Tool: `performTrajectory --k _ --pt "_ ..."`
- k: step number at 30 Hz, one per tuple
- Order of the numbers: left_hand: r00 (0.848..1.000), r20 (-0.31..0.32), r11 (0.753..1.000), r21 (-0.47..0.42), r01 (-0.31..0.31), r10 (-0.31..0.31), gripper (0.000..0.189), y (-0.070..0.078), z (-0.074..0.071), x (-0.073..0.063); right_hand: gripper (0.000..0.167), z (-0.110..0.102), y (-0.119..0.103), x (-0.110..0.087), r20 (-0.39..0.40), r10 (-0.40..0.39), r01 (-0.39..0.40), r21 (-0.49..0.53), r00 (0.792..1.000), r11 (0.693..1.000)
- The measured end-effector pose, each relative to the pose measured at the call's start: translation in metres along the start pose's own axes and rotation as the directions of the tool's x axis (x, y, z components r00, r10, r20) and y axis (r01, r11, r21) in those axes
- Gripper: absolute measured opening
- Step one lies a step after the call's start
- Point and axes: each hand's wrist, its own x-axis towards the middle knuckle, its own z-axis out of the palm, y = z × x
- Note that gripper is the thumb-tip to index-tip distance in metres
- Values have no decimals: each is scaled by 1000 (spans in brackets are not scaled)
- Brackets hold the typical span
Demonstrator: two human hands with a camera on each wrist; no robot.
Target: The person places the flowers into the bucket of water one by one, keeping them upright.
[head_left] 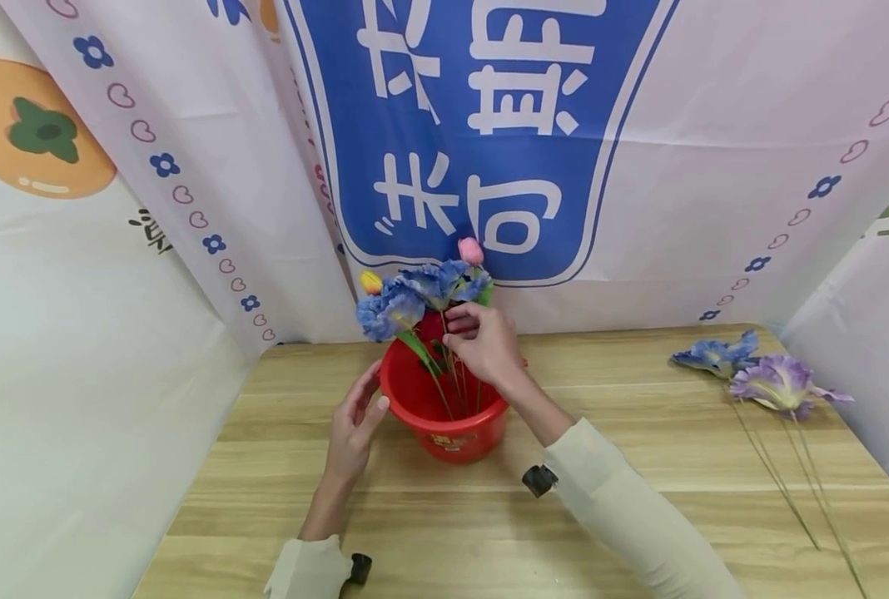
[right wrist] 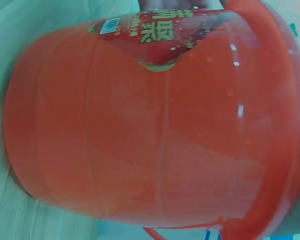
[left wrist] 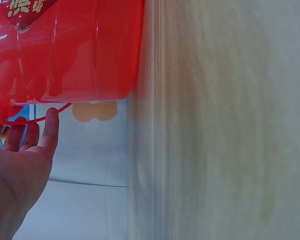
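A red plastic bucket (head_left: 444,416) stands upright on the table, a gold-lettered label on its front. Blue irises (head_left: 395,312), a yellow tulip (head_left: 371,282) and a pink tulip (head_left: 470,250) rise from it on thin stems. With thumb and fingers my right hand (head_left: 484,341) pinches a blue iris's stem above the bucket's mouth. My left hand (head_left: 355,424) is at the bucket's left rim, fingers loosely extended. From the left wrist, its fingertips (left wrist: 51,117) show right at the thin red handle (left wrist: 37,120). The bucket's wall (right wrist: 155,130) fills most of the right wrist view.
On the table's right side lie another blue iris (head_left: 717,355) and a purple iris (head_left: 777,383), their long stems pointing toward the front. The wooden table (head_left: 265,491) meets a printed cloth backdrop (head_left: 677,208) close behind the bucket. White cloth walls border both sides.
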Motion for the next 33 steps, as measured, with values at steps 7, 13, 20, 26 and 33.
performTrajectory --k 7,13,20,26,33 --pt "1000 -5 1000 6 2 -2 55 0 1 1 29 -13 -1 -10 -1 13 -13 13 1000 1000" --pt "1000 -2 1000 5 6 -6 55 1 1 0 34 -26 3 -20 14 37 -38 40 999 998" --pt "1000 -4 1000 8 14 -13 55 2 2 0 39 -48 11 -31 12 87 -88 134 996 987" --pt "1000 -9 1000 12 8 -8 55 3 2 0 40 -69 21 -40 -2 125 -122 227 992 966" --pt "1000 -9 1000 20 10 -10 55 2 2 0 43 -95 38 -49 -20 177 -166 256 984 952"
